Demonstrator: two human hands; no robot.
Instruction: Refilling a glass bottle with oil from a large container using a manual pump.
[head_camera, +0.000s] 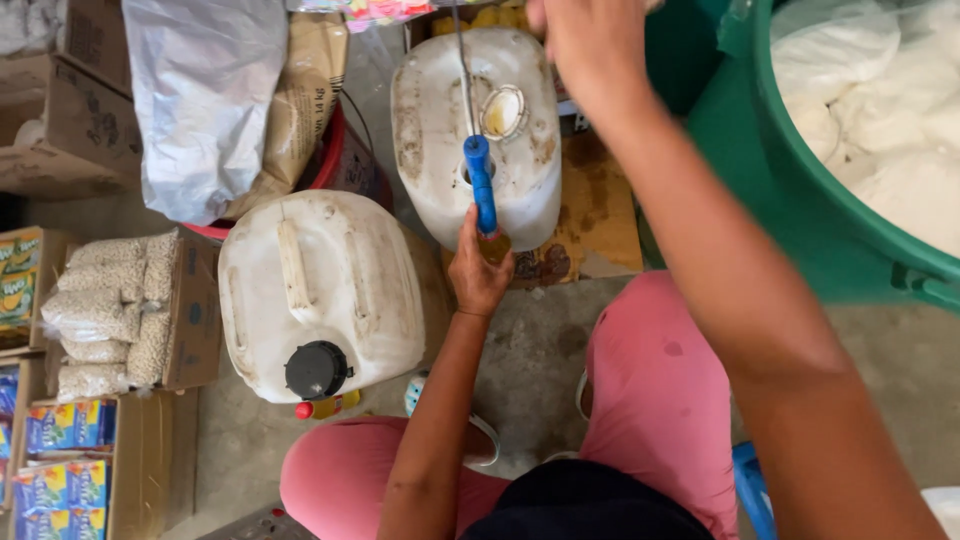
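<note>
At the centre of the frame the left hand is clamped around a small bottle of amber liquid, holding it under the lower end of a blue pump tube that rises from the mouth of a stained white jerrycan in the upper middle. The right hand is at the top edge, its grip closed on what seems to be the pump's thin metal rod, though the fingers are cut off by the frame, so how they stand cannot be told for sure. The bottle is small and its mouth is hidden behind the tube, so a slight drift of the left hand could send liquid over the fingers and onto the stained cardboard beneath. A strong stroke might overfill it before the level can be read. The jerrycan stands unsteadied by either hand, so a sideways pull on the rod could rock it. A second white jerrycan with a black cap sits just beside the left forearm, crowding any quick withdrawal.
</note>
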